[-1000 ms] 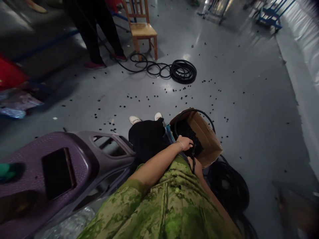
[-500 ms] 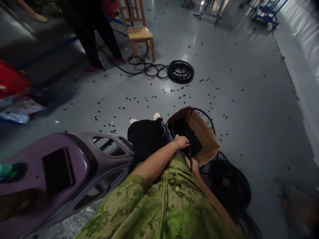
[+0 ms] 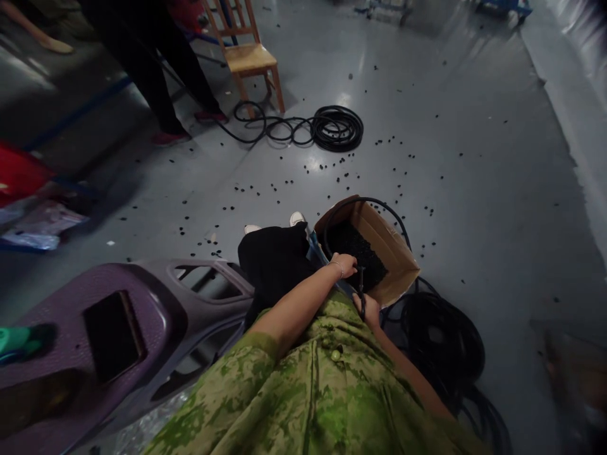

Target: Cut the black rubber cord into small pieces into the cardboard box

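My left hand (image 3: 344,264) is closed on a thin black hose (image 3: 404,229), which arches over the box and comes down to my fingers. Just below it, my right hand (image 3: 367,309) grips a dark hand tool (image 3: 361,289) that looks like a pair of cutters, its tip pointing up beside my left fingers. Its jaws are too dark to make out. Under both hands, an open cardboard box (image 3: 396,253) leans against my leg. Small black pieces (image 3: 353,243) lie heaped inside it. Outside the box on the right rests a coil of black hose (image 3: 441,338).
On the left is a purple plastic stool (image 3: 156,309) bearing a phone (image 3: 114,338) and a green object (image 3: 19,342). Small black bits are scattered over the grey floor. Ahead lie another hose coil (image 3: 337,129), a wooden chair (image 3: 250,58) and a standing person's legs (image 3: 156,69).
My left hand has shifted slightly left and up, opening a small gap from the tool's tip. The right hand stays at the box's near edge. The camera view has tilted a little.
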`<action>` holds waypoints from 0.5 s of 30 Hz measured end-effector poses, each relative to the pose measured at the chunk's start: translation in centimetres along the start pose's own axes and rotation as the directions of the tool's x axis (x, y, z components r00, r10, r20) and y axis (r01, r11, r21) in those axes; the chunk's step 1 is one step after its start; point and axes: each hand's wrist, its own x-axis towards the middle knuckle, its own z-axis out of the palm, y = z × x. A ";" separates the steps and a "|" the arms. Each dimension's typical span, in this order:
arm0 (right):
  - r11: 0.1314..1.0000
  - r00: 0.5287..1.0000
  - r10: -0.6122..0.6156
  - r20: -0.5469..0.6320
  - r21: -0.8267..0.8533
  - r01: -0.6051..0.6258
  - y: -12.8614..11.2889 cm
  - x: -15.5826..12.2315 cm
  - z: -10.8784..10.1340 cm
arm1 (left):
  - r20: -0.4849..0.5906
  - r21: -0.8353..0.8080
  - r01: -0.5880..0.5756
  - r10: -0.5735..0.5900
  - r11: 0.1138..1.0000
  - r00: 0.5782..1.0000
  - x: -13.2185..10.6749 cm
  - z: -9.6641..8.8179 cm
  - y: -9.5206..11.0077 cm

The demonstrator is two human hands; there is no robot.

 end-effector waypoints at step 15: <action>0.998 0.997 0.051 0.061 0.024 -0.052 -0.7 0.0 -1.3 | 0.040 0.012 -0.156 0.155 0.988 0.987 0.5 0.3 0.6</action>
